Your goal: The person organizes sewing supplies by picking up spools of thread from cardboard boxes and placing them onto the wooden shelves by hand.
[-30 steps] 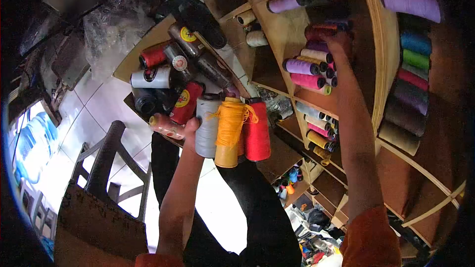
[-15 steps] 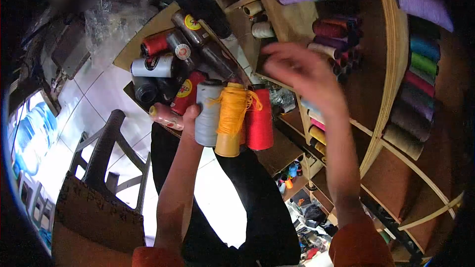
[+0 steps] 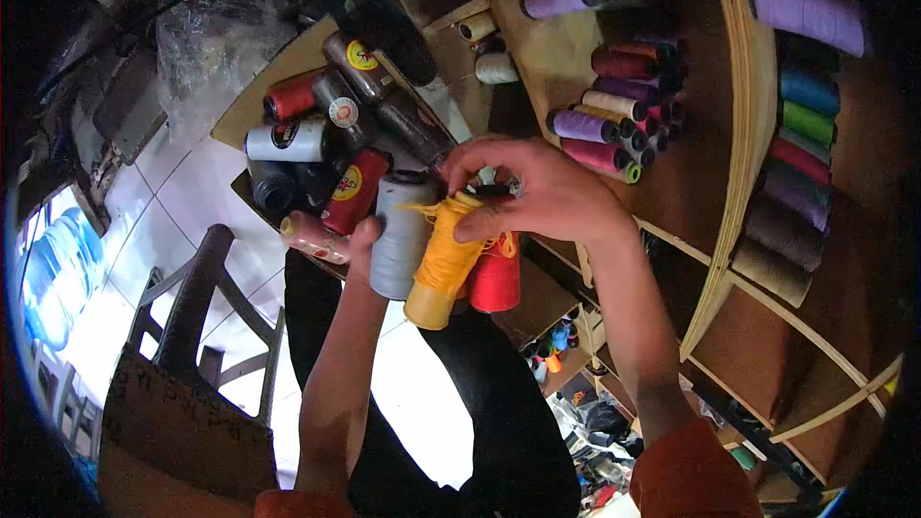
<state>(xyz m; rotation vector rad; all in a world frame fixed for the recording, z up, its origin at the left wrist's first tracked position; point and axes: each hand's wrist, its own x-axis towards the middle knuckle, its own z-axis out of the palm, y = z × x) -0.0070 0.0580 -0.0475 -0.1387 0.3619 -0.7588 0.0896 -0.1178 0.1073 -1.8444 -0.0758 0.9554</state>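
My left hand (image 3: 366, 238) is closed around a bunch of thread spools, its thumb against a grey spool (image 3: 401, 240); its other fingers are hidden behind them. A yellow spool (image 3: 442, 264) with loose, tangled strands leans in front, and a red spool (image 3: 496, 280) sits to its right, partly covered. From the right, my right hand (image 3: 537, 187) reaches over with thumb and fingers curled on the top of the yellow spool. Behind the bunch, a cardboard box (image 3: 226, 120) holds several spools, among them a white one (image 3: 286, 141) and a dark red one (image 3: 356, 194).
Wooden shelves (image 3: 739, 134) on the right carry many spools, including a purple one (image 3: 806, 10) and a green one (image 3: 808, 123). A chair (image 3: 197, 297) stands at the left on the tiled floor. Clear plastic (image 3: 216, 38) lies beyond the box.
My right hand has come down from the shelf side onto the top of the yellow spool. That spool now tilts more, its base swung left.
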